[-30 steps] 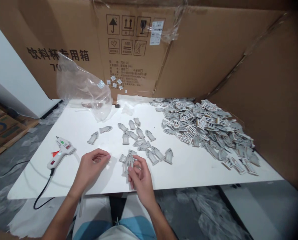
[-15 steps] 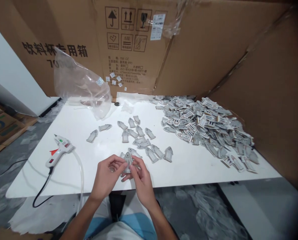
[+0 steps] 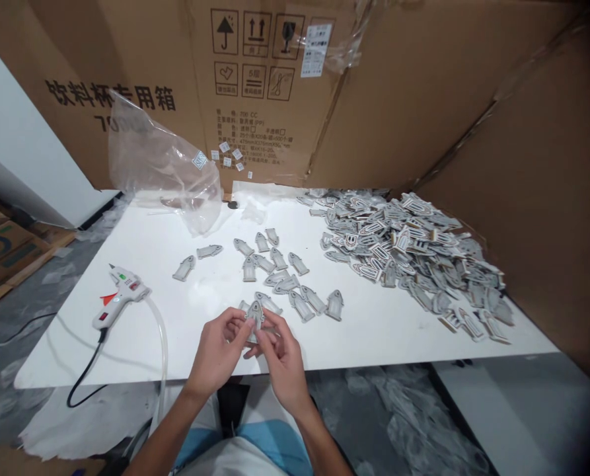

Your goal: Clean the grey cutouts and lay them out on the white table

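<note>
Head view: left hand, right hand on one pointed grey cutout

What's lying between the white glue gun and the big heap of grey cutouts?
In the head view, loose grey pointed cutouts lie spread on the white tabletop between them.

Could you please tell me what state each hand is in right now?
Left hand: closed, pinching a grey arrow-shaped cutout.
Right hand: closed, pinching the same cutout.

Matt grey card cutouts — rough edges, glossy white tabletop
</note>
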